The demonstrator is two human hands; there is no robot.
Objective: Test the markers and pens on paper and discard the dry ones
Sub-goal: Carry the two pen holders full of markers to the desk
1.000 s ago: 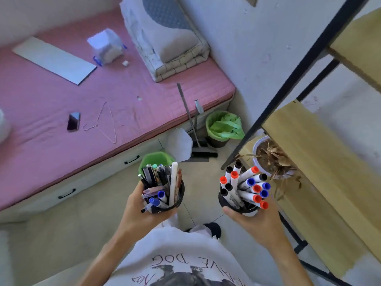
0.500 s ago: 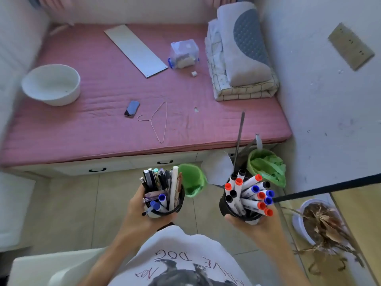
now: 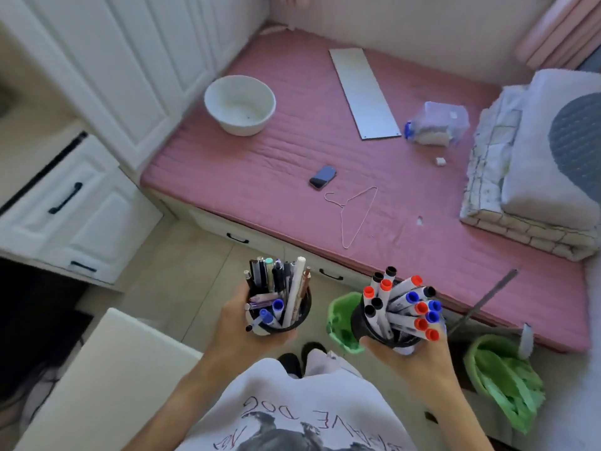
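Head view: the left hand grips a black cup of pens, fingers curled round its wall; the right hand grips a second black cup of markers with red, blue and black caps. Both cups are held upright above the floor, near the front edge of the pink mattress. On the mattress lie a white bowl near its left edge, a phone and a wire hanger toward the middle.
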